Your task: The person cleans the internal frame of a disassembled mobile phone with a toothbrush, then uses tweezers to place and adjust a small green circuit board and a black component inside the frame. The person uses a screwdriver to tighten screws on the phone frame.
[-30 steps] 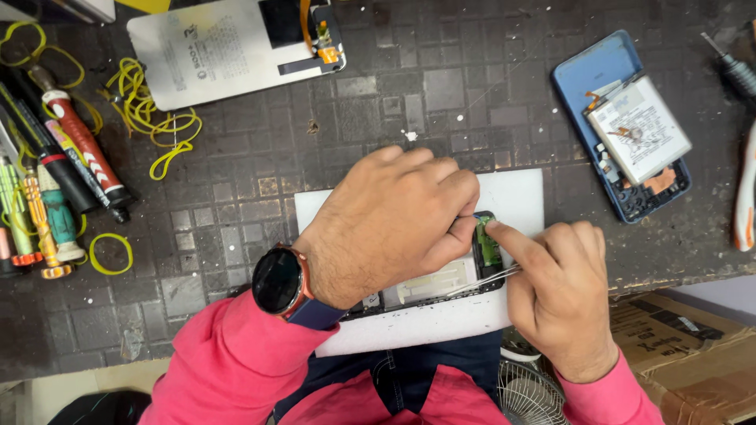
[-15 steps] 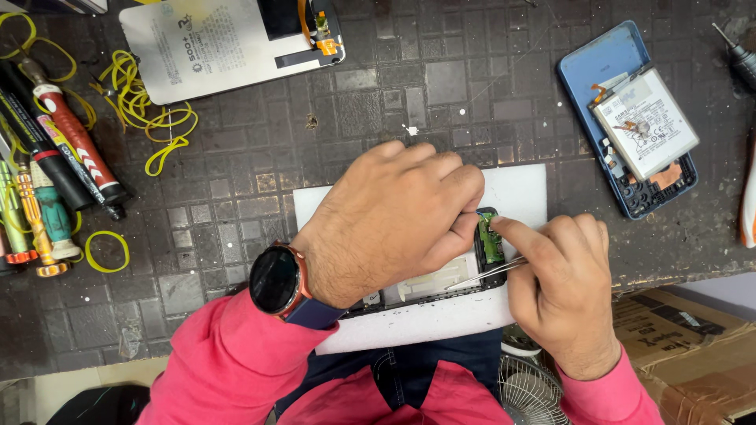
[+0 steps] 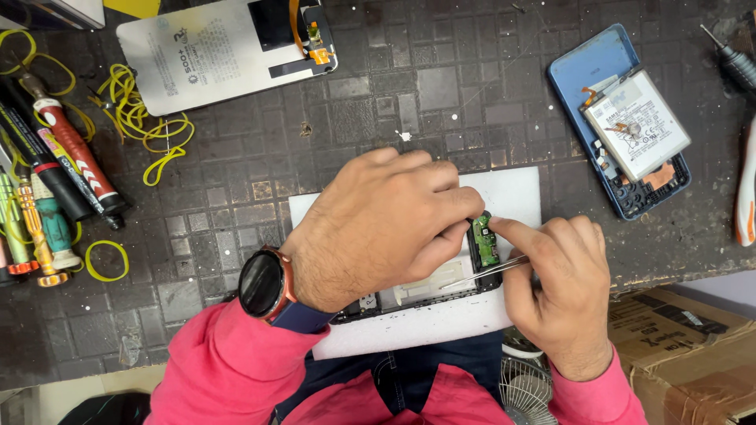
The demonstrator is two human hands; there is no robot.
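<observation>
Head view showed the left hand [image 3: 378, 228] pressing down the thin, fragile phone frame [image 3: 425, 295] by its edges, while the right hand [image 3: 559, 295] pinched fine tweezers [image 3: 492, 270] beside the small green board [image 3: 483, 240].

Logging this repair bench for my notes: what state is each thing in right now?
Phone frame: opened, lying on the white pad, held by the left hand.
Green circuit board: exposed, the right hand touching it.
Tweezers: in right-hand grip.
Blue phone: back off, battery exposed.
</observation>
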